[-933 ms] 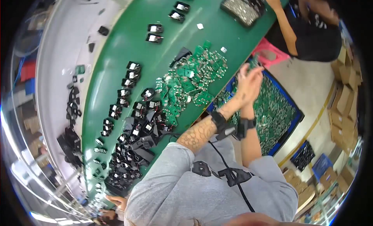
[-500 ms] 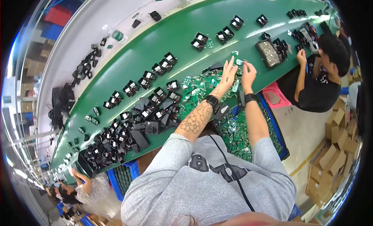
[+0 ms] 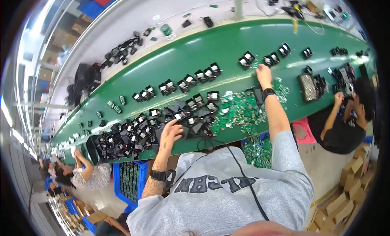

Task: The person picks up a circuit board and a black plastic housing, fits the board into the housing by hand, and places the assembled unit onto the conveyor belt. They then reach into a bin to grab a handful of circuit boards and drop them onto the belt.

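My left hand point(image 3: 171, 132) hovers over the near edge of the pile of black plastic housings point(image 3: 126, 134), its fingers spread and nothing in them. Stretched far forward, my right hand point(image 3: 264, 76) has its fingertips drawn together beside some small green circuit boards point(image 3: 254, 64). Whatever those fingertips pinch is too small to make out. Just left of these boards stands a pair of open black housings point(image 3: 246, 59) with white parts inside. Below my right forearm spreads a heap of green circuit boards point(image 3: 237, 110), with a dark housing piece lying on it.
Rows of open black housings point(image 3: 207, 73) run along the green table point(image 3: 195, 53). A box of small metal parts point(image 3: 308, 87) stands at right, near a co-worker point(image 3: 345, 122). Blue crates point(image 3: 142, 175) sit below the near edge. Another person point(image 3: 89, 173) works at far left.
My hands have parted: the left came back leftward to the black housings, and the right reached farther forward to the small boards. The view has shifted, so the table sits lower and more rightward.
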{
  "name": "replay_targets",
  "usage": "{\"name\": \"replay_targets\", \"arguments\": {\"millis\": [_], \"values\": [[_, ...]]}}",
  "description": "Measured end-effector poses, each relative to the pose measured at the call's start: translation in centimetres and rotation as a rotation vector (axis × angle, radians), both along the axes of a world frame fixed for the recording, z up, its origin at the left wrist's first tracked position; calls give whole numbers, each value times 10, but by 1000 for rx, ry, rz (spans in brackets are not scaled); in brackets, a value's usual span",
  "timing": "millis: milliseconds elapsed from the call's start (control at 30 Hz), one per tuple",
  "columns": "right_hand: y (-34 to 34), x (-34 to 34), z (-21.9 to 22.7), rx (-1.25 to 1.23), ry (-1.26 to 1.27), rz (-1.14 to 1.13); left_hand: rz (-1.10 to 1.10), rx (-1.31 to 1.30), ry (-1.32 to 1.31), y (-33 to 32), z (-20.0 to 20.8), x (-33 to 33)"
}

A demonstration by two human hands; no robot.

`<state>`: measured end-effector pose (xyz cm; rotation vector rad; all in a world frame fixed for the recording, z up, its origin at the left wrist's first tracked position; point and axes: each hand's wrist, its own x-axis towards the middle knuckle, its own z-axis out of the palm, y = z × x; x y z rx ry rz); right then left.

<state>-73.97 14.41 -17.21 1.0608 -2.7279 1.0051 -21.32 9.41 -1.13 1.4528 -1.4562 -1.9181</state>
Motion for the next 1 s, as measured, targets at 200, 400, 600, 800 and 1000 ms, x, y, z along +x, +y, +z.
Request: {"name": "replay_targets", "arguments": {"millis": [200, 400, 600, 800, 1000], "values": [[-42, 9, -14, 306, 299, -18, 277, -134, 10, -31, 20, 73], [-20, -11, -27, 283, -30, -23, 496, -144, 20, -153, -38, 125], [14, 14, 17, -506, -523, -27, 485, -749, -709, -313, -191, 169], [29, 167, 118, -465, -731, -107, 549, -657, -566, -306, -182, 127], [-19, 268, 191, -443, -1113, 247, 639, -214, 337, -255, -76, 93]]}}
